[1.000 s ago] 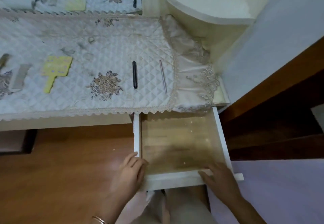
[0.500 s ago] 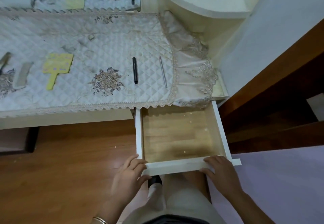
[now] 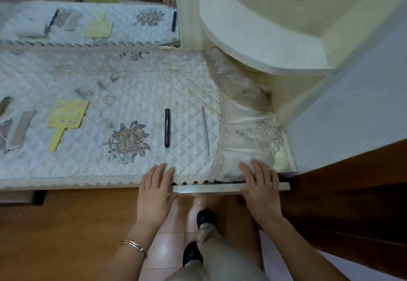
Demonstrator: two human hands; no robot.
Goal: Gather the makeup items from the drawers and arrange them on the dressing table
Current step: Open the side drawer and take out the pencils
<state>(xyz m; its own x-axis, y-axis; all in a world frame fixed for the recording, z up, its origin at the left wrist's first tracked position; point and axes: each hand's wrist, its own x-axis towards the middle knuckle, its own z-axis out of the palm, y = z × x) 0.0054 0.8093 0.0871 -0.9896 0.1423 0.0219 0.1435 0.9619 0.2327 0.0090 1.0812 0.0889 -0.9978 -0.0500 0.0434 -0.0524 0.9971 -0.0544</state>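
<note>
The white drawer [image 3: 209, 187] under the dressing table is pushed almost fully in; only its front edge shows. My left hand [image 3: 155, 194] lies flat against the drawer's left end, fingers apart. My right hand [image 3: 261, 189] presses flat on its right end. Neither hand holds anything. On the quilted white table cover [image 3: 123, 95] lie a black tube [image 3: 167, 127] and a thin silver pencil [image 3: 205, 131], side by side just behind my hands. Further left are a yellow hand mirror [image 3: 65, 122], a grey comb [image 3: 21, 128] and a dark item [image 3: 4, 104] at the frame edge.
A mirror [image 3: 88, 10] stands behind the table and reflects the items. A rounded cream shelf [image 3: 259, 40] juts out at the right above the lace-trimmed cloth end. A dark wooden edge [image 3: 352, 192] is at my right; my legs and wooden floor are below.
The open, empty drawer has been pushed in by both hands until nearly closed. My hands moved forward with it, up to the table's front edge.
</note>
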